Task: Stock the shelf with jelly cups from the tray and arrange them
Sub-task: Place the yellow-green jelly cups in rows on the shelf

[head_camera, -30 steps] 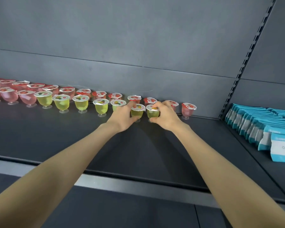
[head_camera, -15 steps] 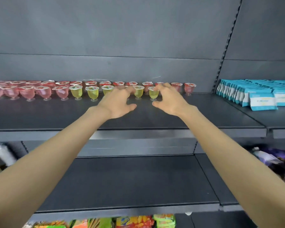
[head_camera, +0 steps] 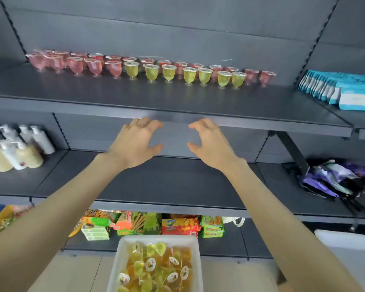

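Jelly cups translucent, goblet-shaped, lidded; shelf matte.

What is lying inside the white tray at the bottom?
The white tray holds a loose pile of yellow-green and orange jelly cups, some showing white lids. The tray's floor and any cups beneath the pile are covered.

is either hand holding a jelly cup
No, the left hand and right hand are both empty, apart from the cups on the shelf.
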`<state>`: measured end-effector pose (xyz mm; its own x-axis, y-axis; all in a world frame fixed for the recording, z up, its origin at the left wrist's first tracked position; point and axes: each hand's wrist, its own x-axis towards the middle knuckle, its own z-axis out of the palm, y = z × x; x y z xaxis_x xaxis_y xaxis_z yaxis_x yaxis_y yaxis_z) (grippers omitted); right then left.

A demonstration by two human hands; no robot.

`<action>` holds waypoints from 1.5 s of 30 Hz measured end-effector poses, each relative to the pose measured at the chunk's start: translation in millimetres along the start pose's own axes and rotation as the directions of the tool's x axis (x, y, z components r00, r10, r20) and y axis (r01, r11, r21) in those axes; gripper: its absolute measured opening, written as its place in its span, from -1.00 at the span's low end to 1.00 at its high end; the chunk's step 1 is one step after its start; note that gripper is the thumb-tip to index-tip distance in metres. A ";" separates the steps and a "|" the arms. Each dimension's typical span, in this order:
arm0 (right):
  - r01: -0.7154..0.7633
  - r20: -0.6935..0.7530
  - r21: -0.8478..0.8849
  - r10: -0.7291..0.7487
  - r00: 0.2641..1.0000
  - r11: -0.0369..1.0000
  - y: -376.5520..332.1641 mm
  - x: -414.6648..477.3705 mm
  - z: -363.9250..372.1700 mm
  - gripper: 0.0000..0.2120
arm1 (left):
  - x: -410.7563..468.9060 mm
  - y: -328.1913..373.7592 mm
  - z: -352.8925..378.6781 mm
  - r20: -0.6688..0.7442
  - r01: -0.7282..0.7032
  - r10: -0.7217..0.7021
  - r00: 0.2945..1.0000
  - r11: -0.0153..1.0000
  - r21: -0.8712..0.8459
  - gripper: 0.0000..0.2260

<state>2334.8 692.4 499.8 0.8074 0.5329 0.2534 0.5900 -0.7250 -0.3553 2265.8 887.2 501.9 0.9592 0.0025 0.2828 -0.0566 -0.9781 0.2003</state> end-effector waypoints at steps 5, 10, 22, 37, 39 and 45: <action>-0.036 0.158 0.025 0.032 0.987 0.999 8.8 -35.8 85.4 -0.55 | -58.6 -29.0 68.7 0.132 0.091 -0.090 0.987 0.996 0.002 -0.52; -0.123 0.337 0.021 0.109 0.935 0.992 18.9 -62.7 183.4 -0.56 | -103.5 -67.1 145.6 0.332 0.221 -0.195 0.923 0.974 -0.041 -0.54; -0.465 0.668 -0.017 0.356 0.654 0.885 53.9 -111.7 437.8 -0.55 | -179.8 -178.6 364.2 0.715 0.450 -0.243 0.656 0.886 -0.113 -0.55; -0.821 0.623 0.107 0.605 0.495 0.561 101.7 -162.4 645.7 -0.54 | -234.1 -210.9 586.3 0.770 0.685 -0.323 0.550 0.702 -0.195 -0.58; -0.845 0.619 0.112 0.629 0.471 0.524 107.1 -167.5 660.5 -0.52 | -237.7 -209.6 599.3 0.747 0.681 -0.374 0.550 0.719 -0.141 -0.58; -0.897 0.648 0.072 0.663 0.375 0.437 121.8 -166.5 682.7 -0.47 | -241.8 -200.4 616.8 0.638 0.749 -0.535 0.553 0.655 -0.100 -0.54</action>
<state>2268.4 813.3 -199.9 0.6900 0.0023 -0.7238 -0.4664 -0.7633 -0.4470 2216.1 954.2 -185.2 0.7377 0.3921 -0.5496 0.6538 -0.6179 0.4368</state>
